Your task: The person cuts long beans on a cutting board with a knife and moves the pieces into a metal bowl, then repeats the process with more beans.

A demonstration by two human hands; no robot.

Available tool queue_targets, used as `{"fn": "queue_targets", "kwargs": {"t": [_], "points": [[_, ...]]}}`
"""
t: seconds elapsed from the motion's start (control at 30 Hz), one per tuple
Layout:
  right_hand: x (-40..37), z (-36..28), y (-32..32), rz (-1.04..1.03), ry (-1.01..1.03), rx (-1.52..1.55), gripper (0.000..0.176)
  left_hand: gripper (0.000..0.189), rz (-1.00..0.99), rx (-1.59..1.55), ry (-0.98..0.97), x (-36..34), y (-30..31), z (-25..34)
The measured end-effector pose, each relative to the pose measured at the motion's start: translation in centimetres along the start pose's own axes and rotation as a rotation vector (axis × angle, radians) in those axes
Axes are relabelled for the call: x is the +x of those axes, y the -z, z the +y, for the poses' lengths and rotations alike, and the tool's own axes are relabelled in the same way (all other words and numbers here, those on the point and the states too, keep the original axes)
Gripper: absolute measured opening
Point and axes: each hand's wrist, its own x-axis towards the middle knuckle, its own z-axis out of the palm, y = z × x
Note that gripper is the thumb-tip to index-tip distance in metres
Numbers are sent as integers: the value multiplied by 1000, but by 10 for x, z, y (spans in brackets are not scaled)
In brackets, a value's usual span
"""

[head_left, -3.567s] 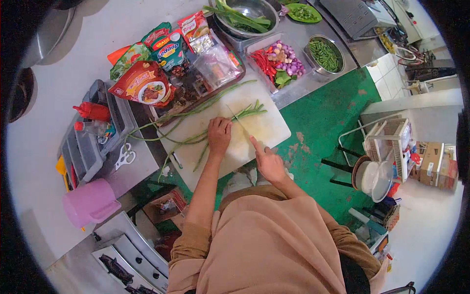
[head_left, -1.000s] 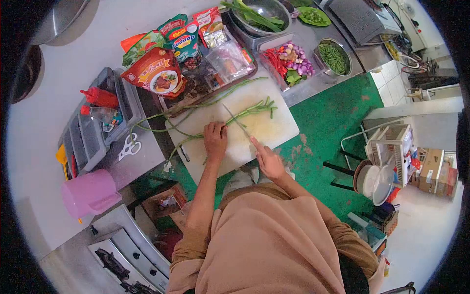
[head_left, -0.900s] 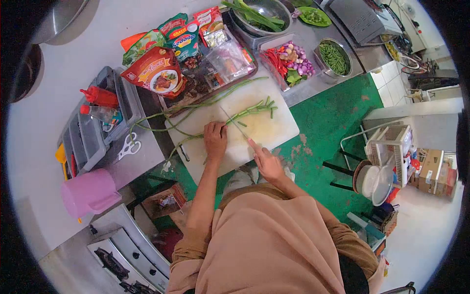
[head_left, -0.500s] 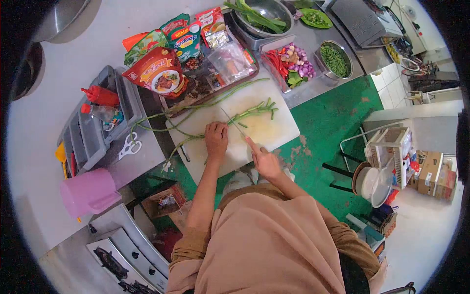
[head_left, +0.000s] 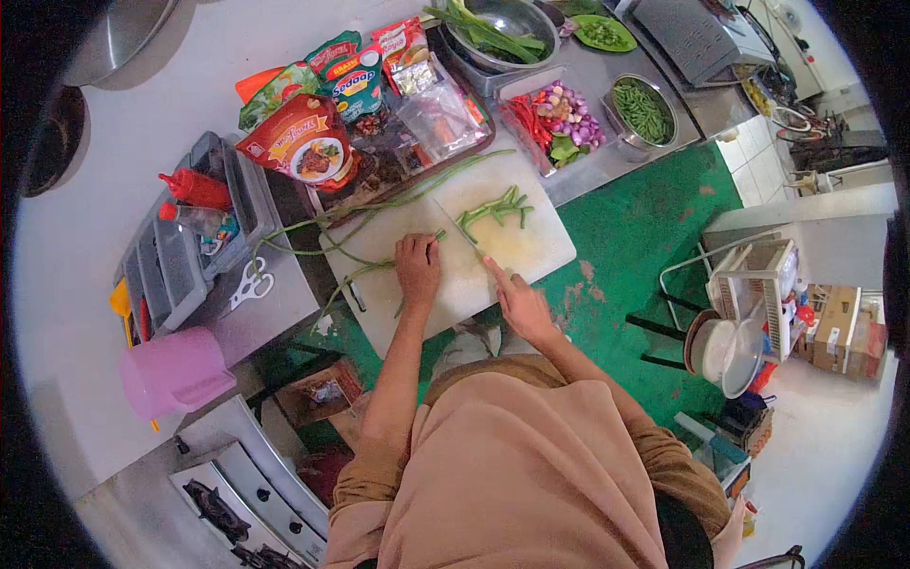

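Knife [head_left: 458, 224] in right hand [head_left: 520, 305], cut beans [head_left: 490, 210] alongside; packets [head_left: 301, 137] beyond board [head_left: 533, 248]

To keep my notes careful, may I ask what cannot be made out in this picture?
Head view: most of the handle of the knife, hidden by the right hand.
Head view: one stretch of the long beans, hidden under the left hand.
Head view: the rest of the metal pan, cut off by the top edge.
Head view: the fine print on the large red packet, too small.
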Motion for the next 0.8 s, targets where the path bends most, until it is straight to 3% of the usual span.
{"fn": "queue_targets", "kwargs": {"t": [0.23,0.5,0.8], "points": [[1,-3,6,-1,11,44,57,13,-9,0,13,5,-8,7],[-3,-3,4,-15,-7,78,58,36,-56,108,54,3,15,20],[-6,-17,-4,-66,61,30,60,21,-79,32,88,-5,15,2]]}}
